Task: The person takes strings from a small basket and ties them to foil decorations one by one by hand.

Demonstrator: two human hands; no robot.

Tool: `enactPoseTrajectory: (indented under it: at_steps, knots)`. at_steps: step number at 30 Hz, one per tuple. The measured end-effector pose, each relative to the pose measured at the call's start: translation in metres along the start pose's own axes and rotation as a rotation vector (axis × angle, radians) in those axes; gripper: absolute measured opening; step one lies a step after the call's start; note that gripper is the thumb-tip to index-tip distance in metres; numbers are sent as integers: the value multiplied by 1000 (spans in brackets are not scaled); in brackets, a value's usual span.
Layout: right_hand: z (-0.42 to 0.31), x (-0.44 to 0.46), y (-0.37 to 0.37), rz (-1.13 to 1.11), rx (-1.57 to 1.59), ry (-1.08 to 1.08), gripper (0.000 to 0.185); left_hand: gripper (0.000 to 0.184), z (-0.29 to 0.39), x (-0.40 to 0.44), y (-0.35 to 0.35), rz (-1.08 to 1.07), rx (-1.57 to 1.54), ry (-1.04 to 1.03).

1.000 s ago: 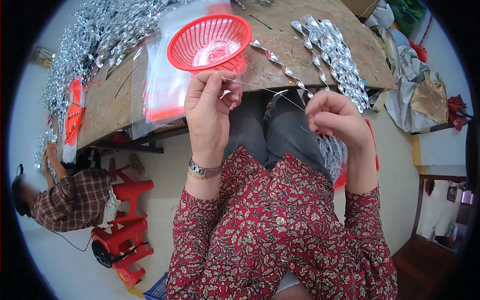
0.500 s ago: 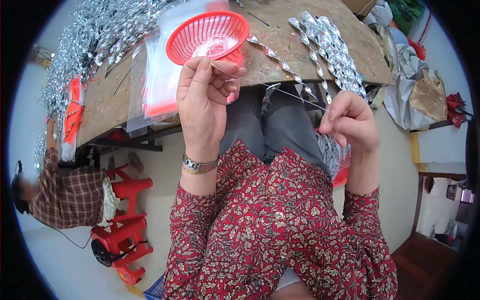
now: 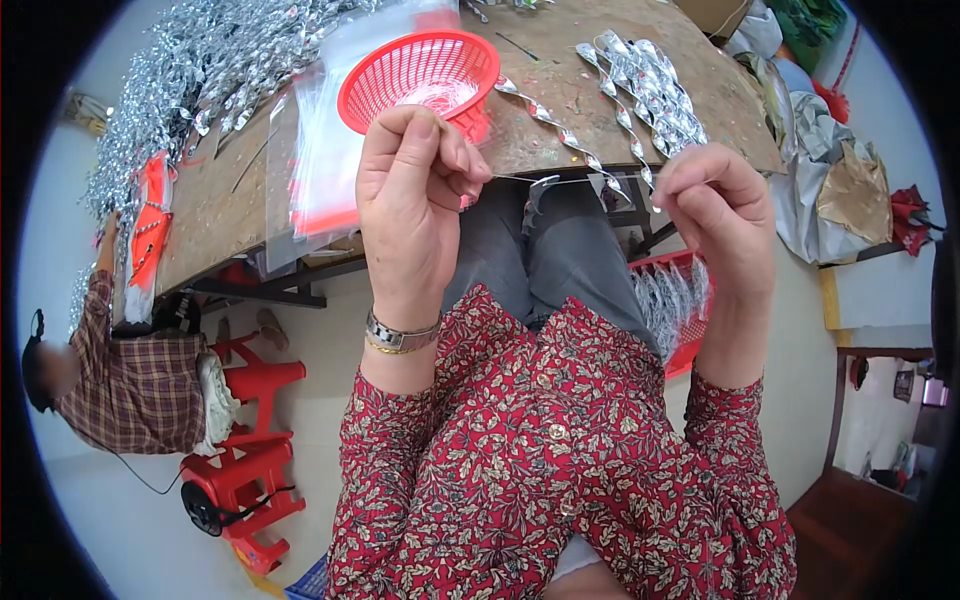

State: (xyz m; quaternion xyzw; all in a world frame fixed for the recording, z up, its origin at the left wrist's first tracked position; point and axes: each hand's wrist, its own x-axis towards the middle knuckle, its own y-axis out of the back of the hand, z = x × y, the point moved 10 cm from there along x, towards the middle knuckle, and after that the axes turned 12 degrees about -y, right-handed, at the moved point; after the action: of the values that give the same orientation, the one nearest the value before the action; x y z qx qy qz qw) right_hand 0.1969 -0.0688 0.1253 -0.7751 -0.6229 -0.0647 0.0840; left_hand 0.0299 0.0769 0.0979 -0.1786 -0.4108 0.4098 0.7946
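A thin pale thread [image 3: 578, 181] stretches almost level between my two hands, above my lap near the table edge. My left hand [image 3: 412, 190] is closed, thumb pressed against curled fingers, holding one end. At the other end, the thumb and forefinger of my right hand [image 3: 722, 205] pinch together on the thread. Behind my left hand a red plastic basket [image 3: 365, 75] holds a tangle of white thread [image 3: 440, 95]. Twisted silver strips, one of them single [image 3: 545, 113] and several in a bundle [image 3: 652, 90], lie on the table beyond my right hand.
Clear plastic bags with red edges [image 3: 325, 150] lie on the wooden table [image 3: 560, 40] at left, beside a silver tinsel heap [image 3: 160, 110]. A red crate [image 3: 685, 350] holding silver pieces stands below my right arm. Another person [image 3: 140, 390] works at far left near red stools [image 3: 262, 385].
My right hand has risen and moved slightly right. The fingers of my left hand have curled in further, and the thread now runs closer to level.
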Motion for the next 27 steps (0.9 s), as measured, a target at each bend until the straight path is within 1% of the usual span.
enactPoseTrajectory:
  at_steps: [1, 2, 4, 5, 7, 8, 9, 10, 11, 13, 15, 17, 19, 21, 27]
  knots:
    - [-3, 2, 1, 71, -58, 14, 8, 10, 0, -1, -1, 3, 22, 1]
    - [-4, 5, -4, 72, -58, 16, 8, 10, -1, -1, -3, 1, 22, 0]
    - [-10, 8, -9, 146, -159, 85, 7, 8, -7, -4, -7, -23, 18, 59]
    - [-10, 9, -12, 146, -158, 87, 7, 8, -8, -5, -8, -24, 19, 58]
    - [1, 12, -18, 146, -79, -7, 7, 9, -14, -8, -15, -65, -3, 109]
    - [2, 14, -21, 146, -79, -6, 7, 10, -15, -9, -17, -60, -9, 120]
    - [8, 17, -24, 157, -69, -50, 7, 10, -15, -11, -20, -62, -9, 119]
    - [14, 18, -25, 168, -60, -94, 8, 10, -20, -13, -21, -50, -18, 159]
    - [15, 20, -28, 168, -60, -93, 8, 11, -24, -16, -21, -38, -27, 199]
    - [22, 22, -30, 187, -46, -149, 12, 12, -27, -20, -22, -46, -16, 215]
    - [25, 25, -35, 185, -24, -147, 14, 14, -30, -23, -24, -53, -6, 230]
    - [29, 26, -36, 183, -2, -147, 16, 21, -32, -27, -28, -80, 4, 256]
    - [33, 26, -39, 159, -3, -147, 19, 20, -35, -27, -28, -85, -2, 252]
    - [35, 26, -40, 153, -6, -144, 19, 20, -35, -27, -28, -90, -7, 249]
    - [35, 26, -43, 137, -34, -159, 16, 21, -35, -31, -28, -119, 108, 250]
